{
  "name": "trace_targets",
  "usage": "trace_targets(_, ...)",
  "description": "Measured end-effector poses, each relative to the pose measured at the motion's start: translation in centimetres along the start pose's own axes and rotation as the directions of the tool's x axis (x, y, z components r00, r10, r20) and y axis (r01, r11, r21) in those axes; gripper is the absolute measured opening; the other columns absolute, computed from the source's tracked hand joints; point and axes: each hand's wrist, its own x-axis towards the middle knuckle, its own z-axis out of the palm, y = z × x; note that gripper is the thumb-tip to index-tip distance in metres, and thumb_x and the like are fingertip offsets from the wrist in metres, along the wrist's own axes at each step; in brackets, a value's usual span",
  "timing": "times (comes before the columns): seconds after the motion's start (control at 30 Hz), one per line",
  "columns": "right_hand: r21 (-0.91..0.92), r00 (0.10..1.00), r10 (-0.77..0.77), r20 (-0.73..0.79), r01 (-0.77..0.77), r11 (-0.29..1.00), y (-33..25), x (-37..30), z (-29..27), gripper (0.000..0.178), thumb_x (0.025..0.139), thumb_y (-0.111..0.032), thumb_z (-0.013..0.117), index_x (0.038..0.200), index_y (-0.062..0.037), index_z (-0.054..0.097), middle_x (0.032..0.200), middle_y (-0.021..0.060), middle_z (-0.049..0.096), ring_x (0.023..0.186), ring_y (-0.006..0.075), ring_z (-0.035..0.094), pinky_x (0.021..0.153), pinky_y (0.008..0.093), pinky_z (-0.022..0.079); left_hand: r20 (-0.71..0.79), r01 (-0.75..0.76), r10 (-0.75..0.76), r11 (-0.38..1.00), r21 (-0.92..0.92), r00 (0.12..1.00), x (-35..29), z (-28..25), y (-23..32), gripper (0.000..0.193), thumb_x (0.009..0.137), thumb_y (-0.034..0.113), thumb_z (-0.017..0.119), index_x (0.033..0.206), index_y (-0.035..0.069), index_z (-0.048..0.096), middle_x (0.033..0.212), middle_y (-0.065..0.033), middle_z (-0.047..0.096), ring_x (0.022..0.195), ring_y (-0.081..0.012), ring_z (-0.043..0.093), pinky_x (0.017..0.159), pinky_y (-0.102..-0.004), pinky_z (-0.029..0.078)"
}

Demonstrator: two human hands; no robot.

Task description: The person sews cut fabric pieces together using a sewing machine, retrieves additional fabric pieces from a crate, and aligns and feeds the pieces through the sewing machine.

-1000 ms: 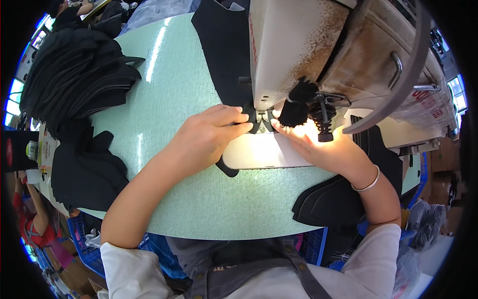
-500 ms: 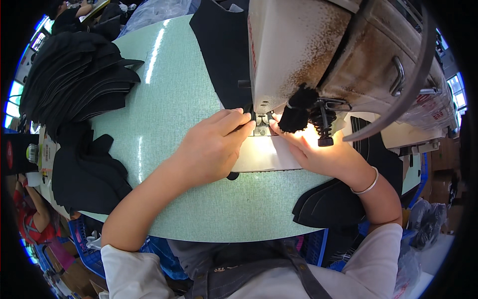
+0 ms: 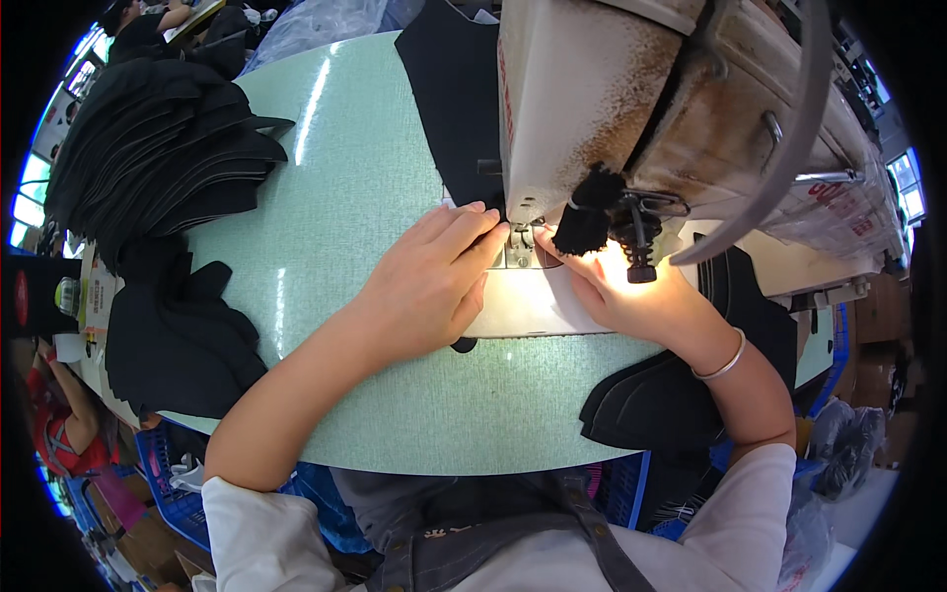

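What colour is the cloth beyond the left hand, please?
Black cloth, shown best in the head view.

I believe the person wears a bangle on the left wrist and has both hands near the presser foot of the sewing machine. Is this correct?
Not quite: the head view shows the bangle on the right wrist, not the left. The left hand and right hand are indeed near the sewing machine's presser foot.

Both hands [image 3: 422,281] [image 3: 639,301] close together, fingertips [image 3: 490,214] inward, forearms [image 3: 296,395] aslant, elbows [image 3: 235,456] wide.
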Motion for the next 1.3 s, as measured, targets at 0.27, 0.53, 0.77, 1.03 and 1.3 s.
trace_targets(0.27, -0.25, 0.477, 0.345, 0.808, -0.252, 0.935, -2.5, 3.8, -8.4, 0.052, 0.087, -0.017, 0.06, 0.138, -0.0103, 0.05, 0.12, 0.0121, 0.062, 0.108, 0.0269, 0.06, 0.093, 0.0388, 0.046, 0.118, 0.134, -0.148, 0.984, 0.117, 0.982, -3.8, -7.2, 1.2, 0.038, 0.084, 0.011, 0.066, 0.121, 0.003, 0.062, 0.127, -0.0162, 0.056, 0.118, -0.0351, 0.055, 0.106, -0.0511, 0.039)
trace_targets(0.53, -0.195, 0.566, 0.603, 0.563, -0.618, 0.762, -5.4, -9.7, -15.9, 0.093, 0.055, -0.021, 0.083, 0.138, -0.0017, 0.048, 0.149, 0.0187, 0.04, 0.141, 0.0377, 0.034, 0.113, 0.0467, 0.031, -0.096, 0.685, -0.718, 0.604, 0.407, 0.69, -19.9, -18.7, 2.0, 0.09, 0.059, 0.049, 0.081, 0.136, 0.009, 0.054, 0.139, -0.0149, 0.049, 0.121, -0.0384, 0.051, 0.104, -0.0455, 0.04)
trace_targets(0.77, -0.137, 0.631, 0.557, 0.54, -0.587, 0.798, -4.0, -15.0, -15.1, 0.094, 0.057, -0.026, 0.083, 0.14, -0.0002, 0.046, 0.151, 0.02, 0.038, 0.142, 0.0381, 0.032, 0.114, 0.0449, 0.03, -0.102, 0.615, -0.663, 0.612, 0.497, 0.742, -22.5, -19.5, 1.2, 0.085, 0.061, 0.043, 0.081, 0.135, 0.01, 0.056, 0.138, -0.0141, 0.052, 0.118, -0.0358, 0.053, 0.101, -0.0435, 0.043)
trace_targets(1.03, -0.157, 0.728, 0.51, 0.457, -0.498, 0.853, -4.1, -14.6, -14.0, 0.083, 0.064, -0.039, 0.081, 0.133, -0.0011, 0.054, 0.144, 0.0195, 0.047, 0.134, 0.0386, 0.044, 0.106, 0.0455, 0.04, -0.105, 0.618, -0.658, 0.623, 0.48, 0.745, -22.8, -19.2, 0.3, 0.083, 0.073, 0.062, 0.067, 0.132, 0.003, 0.058, 0.136, -0.0198, 0.053, 0.125, -0.0383, 0.051, 0.105, -0.0449, 0.039)
trace_targets(1.3, -0.26, 0.839, 0.399, 0.371, -0.319, 0.912, -4.1, -15.9, -13.7, 0.067, 0.077, -0.041, 0.07, 0.127, 0.0022, 0.057, 0.136, 0.02, 0.054, 0.126, 0.0374, 0.053, 0.097, 0.0428, 0.05, -0.149, 0.583, -0.577, 0.71, 0.396, 0.803, -28.4, -19.4, -4.8, 0.062, 0.092, 0.044, 0.046, 0.135, 0.0, 0.054, 0.142, -0.0219, 0.049, 0.132, -0.0383, 0.045, 0.111, -0.0463, 0.032)
